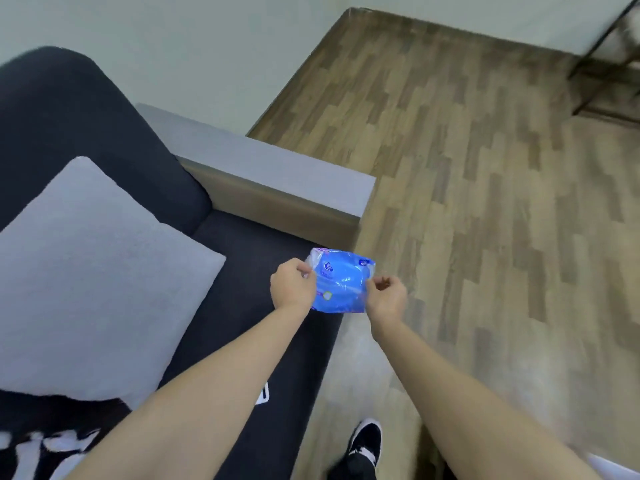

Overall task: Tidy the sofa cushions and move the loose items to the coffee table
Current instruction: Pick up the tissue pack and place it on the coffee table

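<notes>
Sofa (pixel 86 126): the landmark. Dark charcoal upholstery, matte woven look, rounded back, flat seat. Its end arm (pixel 277 174) was boxy and hard-edged, pale grey on top with a tan inner face.

Floor (pixel 485 202) past the sofa arm: wood-look planks in mixed browns, smooth. No coffee table bench in view; a thin dark frame (pixel 602 64) stood at the far corner, well apart from the sofa, too blurred to identify.

Cushion (pixel 97 271): square, light grey, fuzzy nap, plump and soft, leaning on the sofa seat against the back.

Shoe (pixel 363 445): black with white trim, on the floor just beside the sofa front.

Blue plastic packet (pixel 341 282): held over the front corner of the sofa seat, near the arm; whether clear of the seat I could not tell. Glossy crinkled film with small white printing, contents not legible. Judged light, soft and compressible, slippery on the film, not fragile. It sagged between the grips, so pinching the gathered end seams suits it, or one hand around the middle.

Left hand (pixel 292 289): fingers pinched shut on the packet's left end.

Right hand (pixel 386 296): fingers curled closed on the right end.

Small white tag-like item (pixel 264 393) lay on the sofa seat beside the left forearm, mostly hidden.
</notes>
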`<state>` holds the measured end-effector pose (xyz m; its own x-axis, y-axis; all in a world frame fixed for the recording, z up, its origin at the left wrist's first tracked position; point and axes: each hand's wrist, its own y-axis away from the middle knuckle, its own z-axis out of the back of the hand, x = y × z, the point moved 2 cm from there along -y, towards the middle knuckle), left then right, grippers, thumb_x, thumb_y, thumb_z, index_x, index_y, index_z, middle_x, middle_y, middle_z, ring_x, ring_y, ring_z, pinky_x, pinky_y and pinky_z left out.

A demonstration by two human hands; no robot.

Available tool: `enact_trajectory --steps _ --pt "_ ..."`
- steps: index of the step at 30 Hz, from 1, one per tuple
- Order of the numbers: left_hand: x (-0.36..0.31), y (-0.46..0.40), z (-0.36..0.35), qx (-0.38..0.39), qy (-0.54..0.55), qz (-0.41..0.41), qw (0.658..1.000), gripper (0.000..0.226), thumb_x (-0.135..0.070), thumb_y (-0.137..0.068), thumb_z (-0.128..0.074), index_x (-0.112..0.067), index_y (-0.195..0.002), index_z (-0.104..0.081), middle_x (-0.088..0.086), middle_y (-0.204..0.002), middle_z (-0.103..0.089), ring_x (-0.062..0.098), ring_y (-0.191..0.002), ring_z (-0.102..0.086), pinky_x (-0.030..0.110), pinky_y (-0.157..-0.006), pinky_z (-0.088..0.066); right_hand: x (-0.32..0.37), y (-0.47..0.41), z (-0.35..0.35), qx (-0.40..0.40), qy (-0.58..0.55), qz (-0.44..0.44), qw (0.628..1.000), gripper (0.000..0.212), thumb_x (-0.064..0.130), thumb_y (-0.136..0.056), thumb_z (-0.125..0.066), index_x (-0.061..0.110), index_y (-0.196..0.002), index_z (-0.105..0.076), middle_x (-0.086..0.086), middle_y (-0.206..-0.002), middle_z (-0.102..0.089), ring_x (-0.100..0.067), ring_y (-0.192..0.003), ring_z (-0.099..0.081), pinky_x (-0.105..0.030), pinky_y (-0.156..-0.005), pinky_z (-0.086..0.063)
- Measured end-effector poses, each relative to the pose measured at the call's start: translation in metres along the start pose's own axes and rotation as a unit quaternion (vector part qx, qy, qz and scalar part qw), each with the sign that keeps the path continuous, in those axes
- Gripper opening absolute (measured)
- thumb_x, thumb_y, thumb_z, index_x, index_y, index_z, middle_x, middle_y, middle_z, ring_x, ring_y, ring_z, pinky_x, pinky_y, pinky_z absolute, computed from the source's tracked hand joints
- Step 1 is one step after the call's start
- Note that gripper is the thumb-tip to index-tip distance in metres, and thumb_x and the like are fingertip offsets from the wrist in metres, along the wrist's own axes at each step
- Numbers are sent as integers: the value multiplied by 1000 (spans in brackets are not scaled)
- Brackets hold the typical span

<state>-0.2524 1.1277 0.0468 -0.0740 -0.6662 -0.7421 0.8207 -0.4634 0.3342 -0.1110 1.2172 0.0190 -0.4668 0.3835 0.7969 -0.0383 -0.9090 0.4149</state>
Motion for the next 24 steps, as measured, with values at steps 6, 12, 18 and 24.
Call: enact_trajectory --steps 6,12,18,24 --pt "-24 97 -90 78 16 -29 996 8 -10 -82 -63 -14 -85 -70 4 -87 -73 21 -87 -68 35 -80 -55 -63 -3 134 -79 -50 -32 995 7 11 -86 -59 12 -79 -60 2 -75 -64 -23 -74 -61 -37 -76 -52" --pt "-14 217 -213 185 5 -35 982 5 -6 -79 -66 -10 -81 -70 7 -86 -74 22 -84 -71 30 -73 -50 -173 -6 275 -176 -30 -87 980 5 16 -86 -61 14 -82 -61 1 -82 -67 -23 -80 -62 -35 -77 -49" --pt "15 314 -315 258 -43 -49 964 6 -7 -78 -68 -10 -81 -73 6 -86 -75 22 -86 -70 22 -70 -45 -280 -4 379 -242 -10 -133 961 3 16 -86 -62 16 -83 -62 11 -74 -60 -17 -76 -58 -27 -71 -40" --pt "36 371 -388 272 -52 -13 961 6 -7 -79 -71 -9 -83 -74 7 -90 -76 23 -86 -69 21 -73 -45 -342 -16 440 -255 -3 -159 954 4 15 -88 -60 17 -85 -62 11 -76 -59 -16 -77 -58 -27 -72 -40"
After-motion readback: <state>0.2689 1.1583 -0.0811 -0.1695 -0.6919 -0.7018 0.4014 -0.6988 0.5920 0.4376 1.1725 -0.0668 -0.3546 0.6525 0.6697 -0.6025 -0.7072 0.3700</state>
